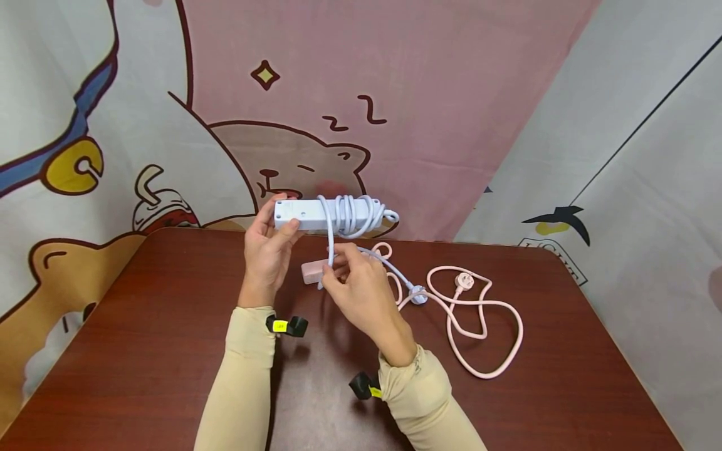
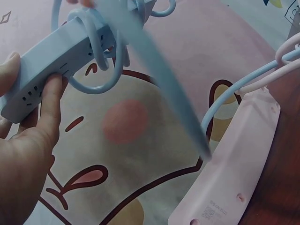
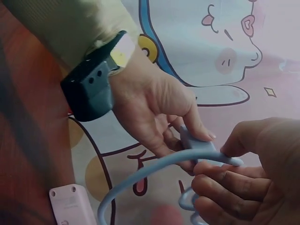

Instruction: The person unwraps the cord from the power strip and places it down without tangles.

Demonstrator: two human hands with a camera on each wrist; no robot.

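Note:
A light blue power strip (image 1: 307,215) is held up above the table by my left hand (image 1: 269,254), thumb on one broad face and fingers behind. In the left wrist view, the socket holes of the power strip (image 2: 51,70) show near the fingertips. Several turns of its blue cord (image 1: 350,213) wrap the other end. My right hand (image 1: 363,288) pinches the loose length of cord between thumb and fingers, just below the strip. In the right wrist view, the cord (image 3: 159,164) runs across that hand (image 3: 253,178). Its blue plug (image 1: 417,294) lies on the table.
Behind the right hand lies a pink power strip (image 1: 313,272), partly hidden. Its pink cord (image 1: 516,326) spreads in loose loops to the right, ending at a pink plug (image 1: 465,281). A printed cloth (image 1: 423,113) hangs behind the brown table (image 1: 169,351).

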